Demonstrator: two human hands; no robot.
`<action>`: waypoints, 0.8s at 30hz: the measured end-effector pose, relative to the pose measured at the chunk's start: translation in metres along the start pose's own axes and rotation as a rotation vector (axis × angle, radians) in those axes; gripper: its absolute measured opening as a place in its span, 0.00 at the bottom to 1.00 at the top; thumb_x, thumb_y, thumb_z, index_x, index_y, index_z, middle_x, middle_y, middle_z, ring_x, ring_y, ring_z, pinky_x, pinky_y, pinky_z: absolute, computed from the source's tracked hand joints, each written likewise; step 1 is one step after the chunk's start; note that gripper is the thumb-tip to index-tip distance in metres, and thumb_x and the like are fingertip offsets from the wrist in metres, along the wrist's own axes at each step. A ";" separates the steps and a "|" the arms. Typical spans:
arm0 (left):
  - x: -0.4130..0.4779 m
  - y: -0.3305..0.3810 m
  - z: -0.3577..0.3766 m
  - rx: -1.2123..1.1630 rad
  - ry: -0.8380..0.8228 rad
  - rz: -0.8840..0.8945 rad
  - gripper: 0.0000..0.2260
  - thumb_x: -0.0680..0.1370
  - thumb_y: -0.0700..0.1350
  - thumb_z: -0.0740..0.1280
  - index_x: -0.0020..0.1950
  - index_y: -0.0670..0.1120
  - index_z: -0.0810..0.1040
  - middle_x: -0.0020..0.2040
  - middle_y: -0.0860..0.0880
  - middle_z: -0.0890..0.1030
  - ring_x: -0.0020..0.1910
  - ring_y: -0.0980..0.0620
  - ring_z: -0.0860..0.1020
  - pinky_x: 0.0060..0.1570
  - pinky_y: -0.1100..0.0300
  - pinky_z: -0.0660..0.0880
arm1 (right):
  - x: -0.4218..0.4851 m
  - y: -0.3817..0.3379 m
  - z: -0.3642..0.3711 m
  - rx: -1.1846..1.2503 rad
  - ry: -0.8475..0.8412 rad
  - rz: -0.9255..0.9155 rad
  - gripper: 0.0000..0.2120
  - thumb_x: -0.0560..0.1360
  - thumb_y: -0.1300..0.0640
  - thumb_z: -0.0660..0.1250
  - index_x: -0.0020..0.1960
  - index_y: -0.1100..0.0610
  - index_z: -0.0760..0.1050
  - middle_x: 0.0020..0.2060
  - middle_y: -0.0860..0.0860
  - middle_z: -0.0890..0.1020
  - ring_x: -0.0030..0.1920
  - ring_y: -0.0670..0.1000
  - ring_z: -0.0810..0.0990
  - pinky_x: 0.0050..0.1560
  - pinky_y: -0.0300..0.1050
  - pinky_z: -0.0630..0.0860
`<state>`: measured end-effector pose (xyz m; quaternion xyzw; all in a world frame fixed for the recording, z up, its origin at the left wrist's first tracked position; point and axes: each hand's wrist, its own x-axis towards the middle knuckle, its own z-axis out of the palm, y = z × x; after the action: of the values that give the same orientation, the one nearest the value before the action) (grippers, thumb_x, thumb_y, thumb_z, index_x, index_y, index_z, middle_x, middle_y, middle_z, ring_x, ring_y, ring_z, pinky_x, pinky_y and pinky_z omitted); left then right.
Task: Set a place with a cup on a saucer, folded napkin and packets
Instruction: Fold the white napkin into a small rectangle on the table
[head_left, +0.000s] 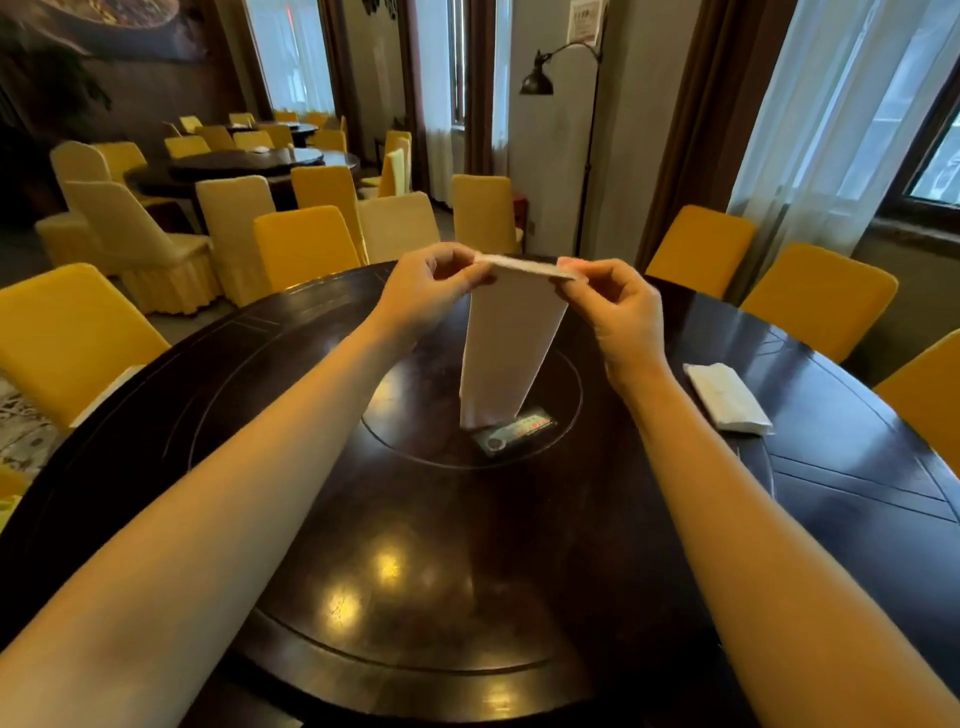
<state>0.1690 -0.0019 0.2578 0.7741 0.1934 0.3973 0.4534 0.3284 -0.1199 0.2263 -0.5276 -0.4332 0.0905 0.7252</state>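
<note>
At the far left edge of the dark round table (519, 545), one pale flat sheet (106, 394) is seen lying partly over the rim; what it is cannot be told. Yellow-covered chairs (62, 332) are ranged around the table, seven being countable at its edge, and more are gathered about two further round tables in the background at the left. Above the table's middle, one white napkin (506, 348) is held up in the air by two bare hands and hangs down as a long folded strip, its lower end reaching toward the inner disc of the table without clearly touching it. Its upper left corner is pinched between the thumb and fingers of the left hand (426, 296), the remaining fingers being curled in. Its upper right corner is gripped in the same narrow pinch by the right hand (618, 312). Just behind the napkin's lower end, one small dark packet (517, 431) with green and red print is seen lying flat on the inner disc; its writing is too small to be read. Further right, well apart from the hands, one white wrapped packet (727, 397) lies flat on the table's outer ring, and no lettering can be made out on it. A floor lamp (540, 78) stands by the wall behind, with a posted notice (586, 21) above it whose text is illegible.
</note>
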 end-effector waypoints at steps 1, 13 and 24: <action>-0.014 -0.011 0.001 0.014 -0.010 -0.004 0.04 0.75 0.40 0.68 0.49 0.43 0.80 0.45 0.45 0.83 0.46 0.55 0.81 0.50 0.62 0.76 | -0.014 0.007 -0.002 -0.004 -0.019 -0.005 0.06 0.73 0.65 0.69 0.49 0.60 0.79 0.48 0.54 0.83 0.51 0.48 0.82 0.54 0.42 0.78; -0.272 -0.123 0.059 0.032 -0.202 -0.414 0.08 0.73 0.42 0.71 0.46 0.55 0.82 0.44 0.57 0.84 0.47 0.62 0.80 0.48 0.72 0.72 | -0.282 0.084 -0.060 -0.094 -0.148 0.472 0.07 0.72 0.66 0.69 0.49 0.61 0.80 0.46 0.52 0.85 0.50 0.48 0.83 0.54 0.41 0.79; -0.332 -0.116 0.095 0.458 -0.465 -0.385 0.10 0.74 0.45 0.68 0.56 0.49 0.79 0.55 0.54 0.81 0.52 0.60 0.77 0.53 0.67 0.74 | -0.347 0.083 -0.098 -0.189 -0.226 0.672 0.07 0.73 0.66 0.68 0.49 0.56 0.79 0.48 0.49 0.83 0.52 0.47 0.81 0.50 0.38 0.78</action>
<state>0.0486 -0.2135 -0.0129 0.8744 0.3109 0.0649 0.3668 0.2153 -0.3554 -0.0353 -0.6918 -0.3198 0.3408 0.5505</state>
